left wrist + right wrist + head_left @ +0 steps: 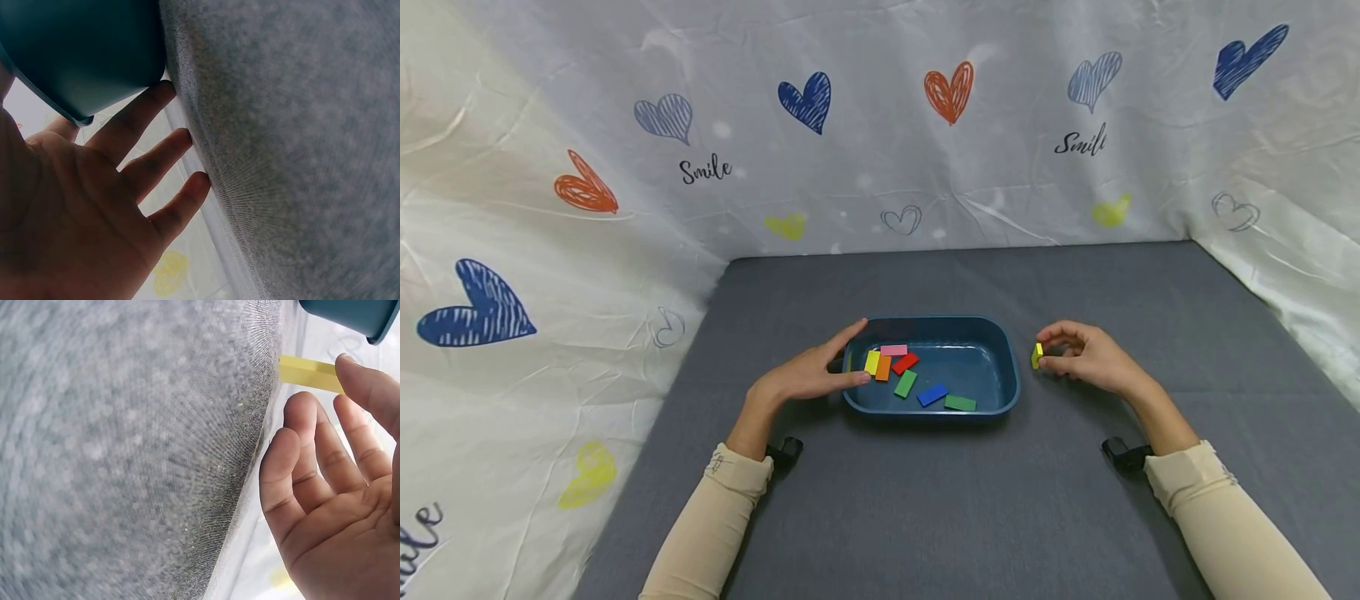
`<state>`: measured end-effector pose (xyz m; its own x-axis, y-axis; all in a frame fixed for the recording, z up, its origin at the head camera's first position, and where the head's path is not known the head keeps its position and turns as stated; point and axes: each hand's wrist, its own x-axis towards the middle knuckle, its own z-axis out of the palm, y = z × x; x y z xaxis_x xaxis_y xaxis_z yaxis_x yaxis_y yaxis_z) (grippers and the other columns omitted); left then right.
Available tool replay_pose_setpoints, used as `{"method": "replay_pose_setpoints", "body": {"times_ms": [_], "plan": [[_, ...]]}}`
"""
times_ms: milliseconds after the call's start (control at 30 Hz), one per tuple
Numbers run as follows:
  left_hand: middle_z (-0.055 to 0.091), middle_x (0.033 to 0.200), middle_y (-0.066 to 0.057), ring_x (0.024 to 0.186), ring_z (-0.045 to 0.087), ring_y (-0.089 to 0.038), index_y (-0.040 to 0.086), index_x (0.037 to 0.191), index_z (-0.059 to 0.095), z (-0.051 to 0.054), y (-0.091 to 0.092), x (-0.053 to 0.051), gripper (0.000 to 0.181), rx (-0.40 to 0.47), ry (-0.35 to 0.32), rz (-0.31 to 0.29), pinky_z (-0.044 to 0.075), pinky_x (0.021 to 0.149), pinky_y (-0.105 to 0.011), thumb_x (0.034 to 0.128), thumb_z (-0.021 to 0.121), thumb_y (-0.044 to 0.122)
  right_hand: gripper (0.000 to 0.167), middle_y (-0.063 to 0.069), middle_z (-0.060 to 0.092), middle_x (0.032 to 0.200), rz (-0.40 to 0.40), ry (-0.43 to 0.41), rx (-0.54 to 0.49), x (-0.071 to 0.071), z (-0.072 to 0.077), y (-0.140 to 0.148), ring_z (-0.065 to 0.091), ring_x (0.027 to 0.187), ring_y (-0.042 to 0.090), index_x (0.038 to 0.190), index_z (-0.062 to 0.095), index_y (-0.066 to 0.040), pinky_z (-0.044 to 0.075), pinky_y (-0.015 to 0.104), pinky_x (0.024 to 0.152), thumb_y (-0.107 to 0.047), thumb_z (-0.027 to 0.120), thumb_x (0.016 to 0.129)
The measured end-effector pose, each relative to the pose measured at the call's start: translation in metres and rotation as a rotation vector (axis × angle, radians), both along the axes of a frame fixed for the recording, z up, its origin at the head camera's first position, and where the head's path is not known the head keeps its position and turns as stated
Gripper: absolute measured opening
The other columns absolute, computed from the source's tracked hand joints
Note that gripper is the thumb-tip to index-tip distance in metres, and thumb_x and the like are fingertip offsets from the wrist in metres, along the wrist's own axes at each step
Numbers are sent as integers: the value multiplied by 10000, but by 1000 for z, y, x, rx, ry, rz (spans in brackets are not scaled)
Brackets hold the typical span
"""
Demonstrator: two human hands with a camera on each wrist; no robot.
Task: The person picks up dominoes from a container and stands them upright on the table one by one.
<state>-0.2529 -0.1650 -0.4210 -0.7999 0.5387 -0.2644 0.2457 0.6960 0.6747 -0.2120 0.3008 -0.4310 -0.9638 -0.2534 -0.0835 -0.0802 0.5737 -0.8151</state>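
Showing plain yellow sides, slim block (307, 373) upright in right hand (1092, 358)

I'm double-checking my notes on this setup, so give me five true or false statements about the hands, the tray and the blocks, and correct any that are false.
1. The right hand holds a yellow block. True.
2. The left hand is away from the tray. False: it touches one end of the tray.
3. Two green blocks lie in the tray. True.
4. The blue block is outside the tray. False: it lies inside.
5. A pink block lies in the tray. True.
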Motion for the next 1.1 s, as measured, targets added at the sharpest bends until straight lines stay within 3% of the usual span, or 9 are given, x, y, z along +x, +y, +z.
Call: {"method": "replay_pose_setpoints", "body": {"times_ms": [733, 933, 1100], "plan": [[129, 1724, 19, 1538, 274, -365, 503, 1604, 72, -1, 0, -1, 910, -1, 5, 1, 274, 1188, -677, 906, 640, 640, 471, 224, 647, 1281, 34, 40, 9, 0, 5, -3, 664, 757, 229, 1330, 599, -30, 529, 306, 621, -206, 768, 927], [132, 1723, 20, 1538, 275, -366, 499, 1606, 76, 0, 0, 0, 912, -1, 7, 2, 278, 1184, -681, 903, 641, 640, 391, 207, 691, 1205, 23, 84, 71, -1, 2, -5, 631, 699, 230, 1266, 649, -35, 508, 277, 604, -182, 767, 924], [121, 1725, 24, 1541, 269, -363, 498, 1606, 69, 0, 0, 0, 908, -1, 5, -4, 273, 1187, -679, 911, 638, 631, 324, 194, 726, 1134, -3, 95, 86, -4, 2, -6, 674, 744, 216, 1222, 684, -26, 540, 278, 630, -168, 748, 938]]}}
